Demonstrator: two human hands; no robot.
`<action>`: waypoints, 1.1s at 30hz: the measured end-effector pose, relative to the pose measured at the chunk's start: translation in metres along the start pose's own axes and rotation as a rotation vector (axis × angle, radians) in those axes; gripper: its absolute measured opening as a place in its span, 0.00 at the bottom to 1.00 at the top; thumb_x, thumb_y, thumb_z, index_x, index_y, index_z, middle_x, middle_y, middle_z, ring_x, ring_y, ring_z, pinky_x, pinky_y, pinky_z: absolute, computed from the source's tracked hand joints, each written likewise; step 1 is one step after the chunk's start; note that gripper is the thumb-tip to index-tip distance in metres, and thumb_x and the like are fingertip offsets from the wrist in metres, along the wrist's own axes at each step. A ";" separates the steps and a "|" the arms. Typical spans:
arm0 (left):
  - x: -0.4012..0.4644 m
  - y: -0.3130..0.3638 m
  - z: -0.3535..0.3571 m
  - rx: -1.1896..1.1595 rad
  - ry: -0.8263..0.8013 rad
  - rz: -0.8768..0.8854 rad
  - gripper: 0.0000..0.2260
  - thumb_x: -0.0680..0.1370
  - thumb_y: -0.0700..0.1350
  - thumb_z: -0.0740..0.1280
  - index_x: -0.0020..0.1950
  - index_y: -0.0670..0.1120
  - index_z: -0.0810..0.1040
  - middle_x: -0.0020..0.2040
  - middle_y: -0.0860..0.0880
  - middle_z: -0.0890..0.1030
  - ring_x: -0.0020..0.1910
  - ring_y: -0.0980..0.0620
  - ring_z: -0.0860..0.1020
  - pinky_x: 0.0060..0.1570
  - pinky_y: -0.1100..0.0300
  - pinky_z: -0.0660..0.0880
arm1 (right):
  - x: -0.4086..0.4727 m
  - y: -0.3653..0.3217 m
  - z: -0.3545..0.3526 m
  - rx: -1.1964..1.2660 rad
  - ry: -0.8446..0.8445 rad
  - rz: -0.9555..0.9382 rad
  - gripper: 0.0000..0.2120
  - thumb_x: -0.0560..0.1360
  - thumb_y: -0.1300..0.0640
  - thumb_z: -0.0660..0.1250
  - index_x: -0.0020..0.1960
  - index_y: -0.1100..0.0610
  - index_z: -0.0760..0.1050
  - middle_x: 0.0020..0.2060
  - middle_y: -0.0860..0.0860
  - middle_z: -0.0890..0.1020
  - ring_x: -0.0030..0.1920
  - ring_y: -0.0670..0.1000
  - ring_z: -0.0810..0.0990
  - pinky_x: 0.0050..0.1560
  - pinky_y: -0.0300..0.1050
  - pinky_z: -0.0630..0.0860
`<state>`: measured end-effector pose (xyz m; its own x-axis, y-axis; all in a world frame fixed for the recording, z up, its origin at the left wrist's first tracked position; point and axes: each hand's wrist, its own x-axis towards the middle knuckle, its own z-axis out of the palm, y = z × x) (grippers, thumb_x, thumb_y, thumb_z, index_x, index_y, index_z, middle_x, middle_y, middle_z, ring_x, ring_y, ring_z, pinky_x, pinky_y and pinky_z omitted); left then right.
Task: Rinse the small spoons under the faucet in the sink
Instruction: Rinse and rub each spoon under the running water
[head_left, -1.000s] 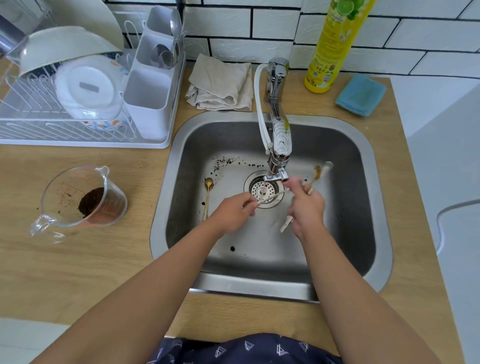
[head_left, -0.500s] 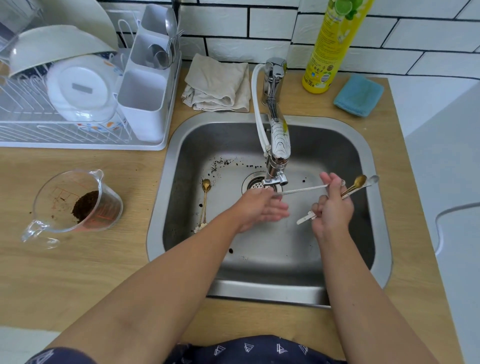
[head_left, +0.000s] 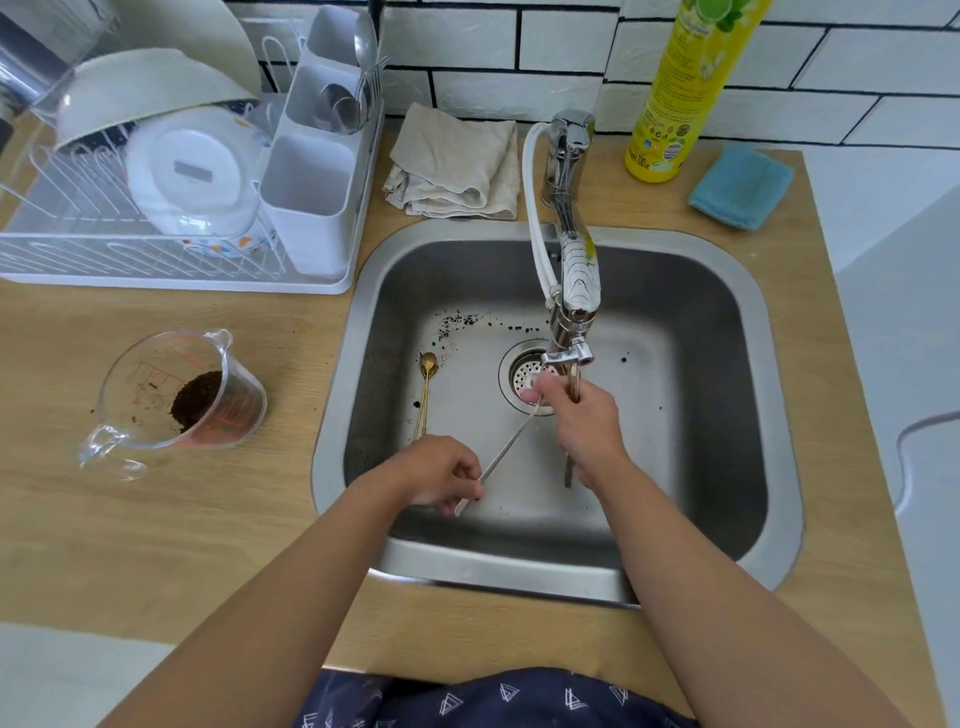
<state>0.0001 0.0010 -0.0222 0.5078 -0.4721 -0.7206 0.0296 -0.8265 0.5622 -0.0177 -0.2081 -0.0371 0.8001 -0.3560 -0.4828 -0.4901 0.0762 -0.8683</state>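
Note:
My left hand (head_left: 441, 475) pinches the handle end of a thin white spoon (head_left: 506, 449) that slants up to the right toward the drain. My right hand (head_left: 582, 421) sits just under the faucet (head_left: 571, 291) spout, its thumb and fingers on the white spoon's bowl end. That hand also grips other small spoons, with one handle (head_left: 569, 470) sticking out below the palm. A gold spoon (head_left: 427, 384) lies on the floor of the steel sink (head_left: 727, 467) at the left. I cannot tell whether water runs.
Coffee grounds speckle the sink floor near the drain (head_left: 524, 376). A glass measuring cup (head_left: 176, 400) with grounds stands on the wooden counter at left. A dish rack (head_left: 171, 208), folded cloth (head_left: 457, 166), yellow soap bottle (head_left: 675, 104) and blue sponge (head_left: 743, 187) line the back.
My right hand swung left from the sink's right side to under the spout. My left hand slid back toward me along the white spoon to its handle end.

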 end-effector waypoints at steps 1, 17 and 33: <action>0.001 0.001 0.000 0.051 0.013 0.002 0.05 0.79 0.47 0.71 0.46 0.47 0.82 0.37 0.51 0.83 0.34 0.55 0.83 0.38 0.62 0.81 | 0.000 0.000 0.000 -0.021 0.001 0.007 0.14 0.81 0.45 0.69 0.39 0.46 0.87 0.46 0.44 0.89 0.45 0.40 0.83 0.45 0.41 0.72; 0.022 0.057 0.026 -0.464 0.290 0.165 0.05 0.78 0.46 0.72 0.47 0.46 0.80 0.36 0.48 0.83 0.32 0.55 0.80 0.39 0.63 0.76 | 0.008 -0.006 -0.015 0.532 -0.057 0.167 0.22 0.85 0.43 0.61 0.39 0.55 0.77 0.41 0.50 0.87 0.26 0.41 0.69 0.23 0.35 0.65; 0.024 0.070 0.046 -0.485 0.380 0.077 0.17 0.76 0.56 0.72 0.61 0.52 0.76 0.48 0.51 0.81 0.37 0.53 0.81 0.39 0.60 0.76 | 0.011 -0.011 -0.021 0.869 0.116 0.087 0.22 0.87 0.44 0.57 0.39 0.56 0.68 0.29 0.51 0.76 0.21 0.44 0.61 0.24 0.37 0.63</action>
<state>-0.0251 -0.0820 -0.0184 0.7925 -0.3088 -0.5259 0.3232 -0.5186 0.7916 -0.0107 -0.2328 -0.0301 0.7090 -0.4047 -0.5776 -0.0730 0.7725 -0.6309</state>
